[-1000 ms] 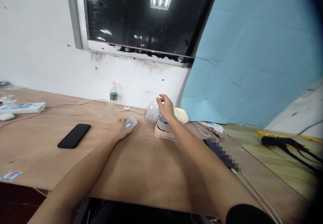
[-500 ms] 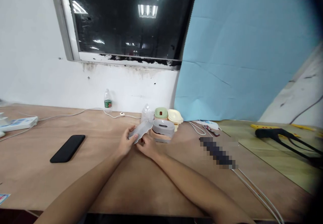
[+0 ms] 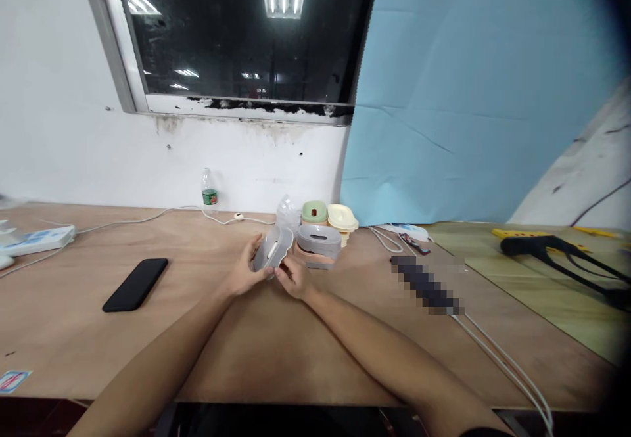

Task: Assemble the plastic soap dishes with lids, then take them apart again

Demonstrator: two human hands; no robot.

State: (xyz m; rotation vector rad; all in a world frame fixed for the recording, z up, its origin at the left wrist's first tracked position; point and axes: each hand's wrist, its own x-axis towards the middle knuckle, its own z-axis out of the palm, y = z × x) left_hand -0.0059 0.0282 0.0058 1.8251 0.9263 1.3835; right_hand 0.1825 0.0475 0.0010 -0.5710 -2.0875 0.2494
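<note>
A grey plastic lid (image 3: 274, 249) with a light slot and a wavy edge is tilted up between my hands above the table. My left hand (image 3: 249, 267) grips its left side, the thumb along the lower edge. At the lower right edge, the fingers of my right hand (image 3: 294, 278) are pinched on the lid. Just beyond my right hand stands a grey-topped box (image 3: 319, 240) with a dark slot, peach and grey below. Behind it are a green-topped container (image 3: 314, 212) and a cream-lidded container (image 3: 342, 218). A crumpled clear plastic bag (image 3: 287, 212) lies behind the lid.
A black phone (image 3: 135, 284) lies at the left. A clear bottle (image 3: 209, 190) stands by the wall, with a white cable (image 3: 162, 212) running past it. White power strips (image 3: 39, 241) are at far left. Black-handled yellow equipment (image 3: 532, 246) sits at far right.
The lid has turned so that its slotted face now shows toward me. My right hand has shifted slightly right and pinches the lid's edge. The camera view has tilted slightly down.
</note>
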